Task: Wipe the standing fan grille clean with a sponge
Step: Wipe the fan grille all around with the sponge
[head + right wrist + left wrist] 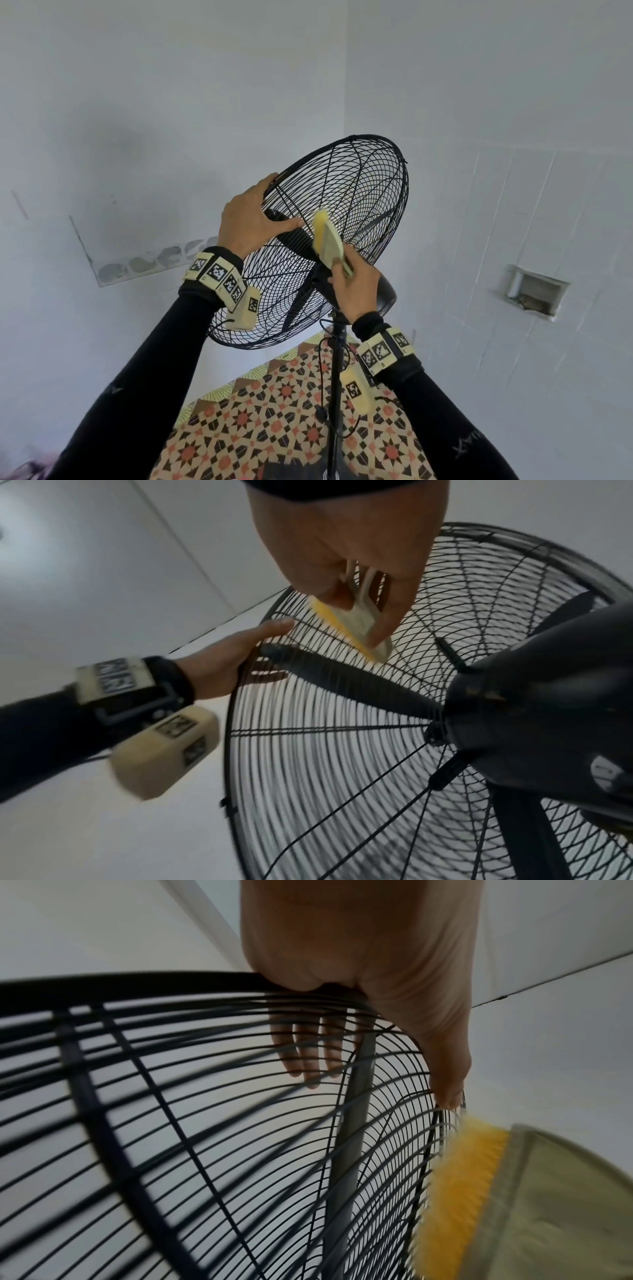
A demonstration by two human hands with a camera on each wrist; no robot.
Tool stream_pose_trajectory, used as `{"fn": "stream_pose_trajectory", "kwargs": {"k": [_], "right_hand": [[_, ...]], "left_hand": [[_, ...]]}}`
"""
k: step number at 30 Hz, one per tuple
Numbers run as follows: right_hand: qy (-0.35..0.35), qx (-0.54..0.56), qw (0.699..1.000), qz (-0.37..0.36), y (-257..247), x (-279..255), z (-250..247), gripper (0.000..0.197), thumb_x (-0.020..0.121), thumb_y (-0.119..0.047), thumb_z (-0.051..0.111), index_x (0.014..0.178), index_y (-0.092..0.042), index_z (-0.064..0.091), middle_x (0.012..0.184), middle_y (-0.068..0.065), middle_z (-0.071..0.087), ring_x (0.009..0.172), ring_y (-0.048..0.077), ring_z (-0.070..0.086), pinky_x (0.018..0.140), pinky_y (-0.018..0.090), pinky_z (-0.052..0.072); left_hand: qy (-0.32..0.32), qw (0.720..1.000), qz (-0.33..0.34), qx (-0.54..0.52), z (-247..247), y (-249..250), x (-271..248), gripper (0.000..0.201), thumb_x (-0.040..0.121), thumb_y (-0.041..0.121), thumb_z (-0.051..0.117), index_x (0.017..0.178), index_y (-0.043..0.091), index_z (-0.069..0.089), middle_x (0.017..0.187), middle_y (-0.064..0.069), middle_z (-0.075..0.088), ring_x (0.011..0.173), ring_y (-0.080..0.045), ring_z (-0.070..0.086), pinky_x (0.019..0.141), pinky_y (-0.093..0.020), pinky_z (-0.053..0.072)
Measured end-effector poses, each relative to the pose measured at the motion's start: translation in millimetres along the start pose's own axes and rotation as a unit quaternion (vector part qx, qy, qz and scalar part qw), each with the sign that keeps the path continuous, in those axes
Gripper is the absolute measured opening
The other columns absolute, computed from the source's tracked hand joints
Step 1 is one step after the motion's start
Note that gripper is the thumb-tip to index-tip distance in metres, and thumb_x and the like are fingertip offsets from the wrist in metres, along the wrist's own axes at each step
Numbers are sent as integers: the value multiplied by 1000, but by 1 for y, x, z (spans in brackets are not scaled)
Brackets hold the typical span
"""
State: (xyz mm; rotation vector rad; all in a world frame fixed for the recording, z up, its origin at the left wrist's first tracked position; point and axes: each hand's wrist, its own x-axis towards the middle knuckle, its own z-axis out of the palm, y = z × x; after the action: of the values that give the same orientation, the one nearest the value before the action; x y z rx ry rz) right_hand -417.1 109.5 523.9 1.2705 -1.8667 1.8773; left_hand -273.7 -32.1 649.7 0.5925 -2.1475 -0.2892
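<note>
Your left hand (pixel 247 219) grips the upper left rim of the black fan grille (pixel 359 192). The fingers (pixel 301 1053) curl over the rim to the far side of the wires, and the thumb (pixel 287 224) lies stretched along the near side, pointing toward the middle of the fan. In the left wrist view those fingers show through the wires, held close together.

Your right hand (pixel 356 287) pinches the sponge (pixel 327 241) by its lower end, thumb on one face and fingers on the other. The sponge has a yellow side and a pale green side; its yellow side lies against the rear grille wires, just right of your left thumb and above the dark motor housing (pixel 385 291). The right wrist view shows the yellow edge (pixel 346 631) touching the wires, over a dark fan blade (pixel 342 677) inside the cage.

The fan stands on a thin black pole (pixel 335 394), with a cable (pixel 322 377) hanging beside it, over a patterned tile floor (pixel 274 428). Pale walls (pixel 171 102) meet in a corner behind the fan, and a small recess (pixel 537 291) is set into the tiled wall on the right. Both forearms wear black sleeves and marker bands at the wrist.
</note>
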Motion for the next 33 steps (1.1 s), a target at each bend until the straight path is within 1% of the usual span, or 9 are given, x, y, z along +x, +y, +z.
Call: {"fn": "stream_pose_trajectory", "kwargs": {"k": [5, 9, 14, 19, 22, 25, 28, 30, 33], "right_hand": [[135, 16, 988, 69, 9, 37, -5, 35, 101, -12, 54, 136, -12, 59, 113, 0, 66, 101, 27, 68, 87, 40, 60], [95, -5, 994, 60, 1, 25, 14, 45, 96, -1, 60, 140, -9, 58, 122, 8, 68, 102, 20, 64, 94, 32, 54], [15, 18, 1000, 12, 17, -15, 21, 44, 91, -7, 68, 135, -15, 63, 111, 1, 69, 87, 15, 67, 76, 29, 61], [156, 48, 981, 106, 25, 8, 16, 36, 97, -7, 59, 132, -12, 64, 111, 1, 69, 96, 17, 65, 89, 40, 59], [110, 17, 983, 143, 22, 17, 26, 39, 99, -5, 56, 138, -8, 60, 105, 6, 71, 87, 22, 68, 90, 39, 59], [42, 52, 988, 142, 31, -1, 36, 43, 97, -6, 59, 140, -13, 59, 97, -9, 64, 79, 20, 70, 75, 43, 63], [-17, 23, 994, 105, 42, -14, 28, 37, 93, -26, 58, 128, -18, 67, 96, 0, 69, 75, 21, 71, 67, 47, 63], [35, 35, 993, 111, 42, -12, 21, 40, 87, -36, 55, 119, -18, 72, 90, 1, 72, 75, 23, 72, 64, 48, 62], [167, 62, 970, 164, 36, 6, 20, 34, 93, -21, 55, 122, -10, 69, 102, 7, 72, 89, 24, 69, 73, 48, 63]], "left_hand": [[-1, 1000, -1, -10, 1, 2, 0, 105, 70, 70, 85, 156, 26, 44, 142, 5, 64, 129, -17, 61, 113, -45, 46], [3, 1000, -13, -8, 1, -3, -2, 108, 67, 78, 81, 156, 30, 44, 142, 6, 64, 128, -17, 62, 112, -48, 48], [3, 1000, -13, -9, 1, -2, -2, 108, 67, 77, 82, 156, 29, 43, 142, 5, 64, 127, -17, 63, 112, -46, 48], [-1, 1000, -10, -11, 0, 2, -3, 106, 70, 72, 84, 157, 27, 43, 143, 5, 64, 130, -16, 60, 114, -45, 46], [0, 1000, -12, -8, 0, 0, -3, 106, 69, 72, 84, 157, 27, 44, 143, 5, 64, 131, -16, 60, 114, -45, 45], [5, 1000, -16, -5, 0, -2, -2, 106, 69, 74, 83, 156, 29, 44, 141, 5, 65, 130, -17, 61, 114, -44, 46], [2, 1000, -12, 3, 0, -1, -2, 106, 69, 75, 82, 156, 28, 44, 139, 5, 66, 126, -17, 63, 112, -43, 48], [0, 1000, -5, 0, 2, 0, -2, 108, 68, 77, 81, 156, 28, 43, 141, 5, 65, 127, -16, 62, 113, -44, 47], [3, 1000, -6, -3, 2, 0, -2, 107, 68, 76, 82, 156, 28, 43, 143, 6, 63, 130, -15, 60, 114, -45, 46]]}}
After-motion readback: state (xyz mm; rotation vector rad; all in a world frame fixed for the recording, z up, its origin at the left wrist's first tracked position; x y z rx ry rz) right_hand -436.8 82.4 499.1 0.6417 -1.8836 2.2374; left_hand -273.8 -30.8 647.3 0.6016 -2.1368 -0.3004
